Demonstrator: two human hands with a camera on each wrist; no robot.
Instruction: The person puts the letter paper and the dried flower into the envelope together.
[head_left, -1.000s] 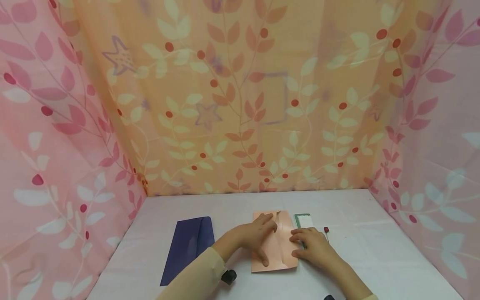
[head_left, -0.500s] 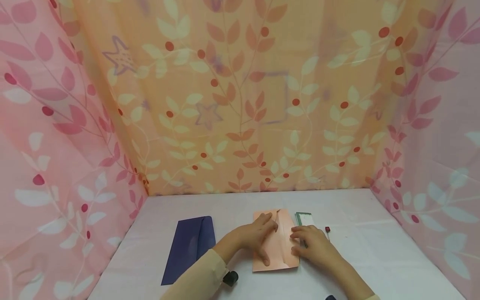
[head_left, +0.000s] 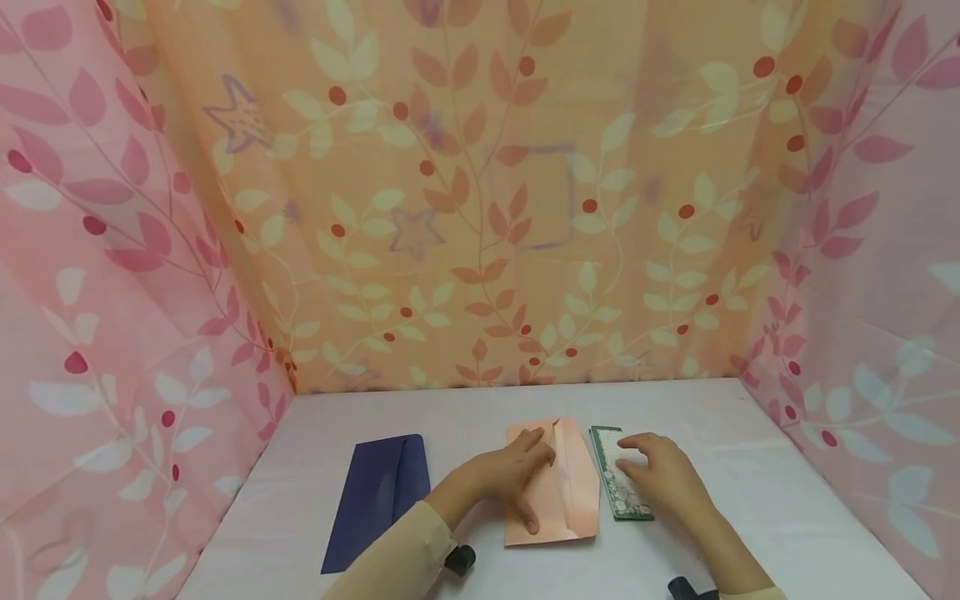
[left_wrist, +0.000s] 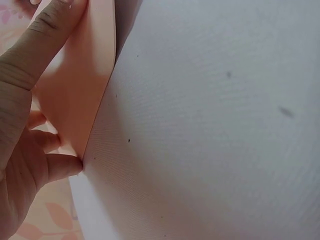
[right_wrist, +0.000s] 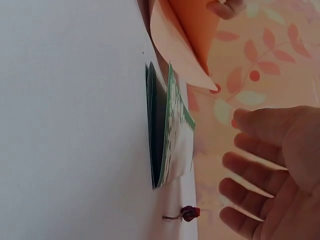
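My left hand [head_left: 513,473] rests with spread fingers on a peach envelope [head_left: 564,504], holding it against the table. In the left wrist view, its thumb lies over the envelope [left_wrist: 85,90] and the other fingers touch near one end. The envelope's flap extends to the right, lifted a little in the right wrist view. A folded green-and-white floral card [head_left: 628,498] lies just right of the envelope. Over that card's right side hovers my right hand [head_left: 669,477], fingers parted and holding nothing. The right wrist view shows the card [right_wrist: 177,150] apart from my right fingers [right_wrist: 245,165].
A navy envelope [head_left: 366,493] lies on the white table [head_left: 300,425] to the left, partly beneath my left forearm. A small dark-red dried flower [right_wrist: 190,214] on a stem lies beyond the card; my right hand hides it in the head view. Patterned cloth [head_left: 465,333] encloses the table's back and sides.
My right hand has left the peach envelope's right edge and moved right, above the card. More of the flap and card shows, and the flower is now covered. The left hand has stayed put.
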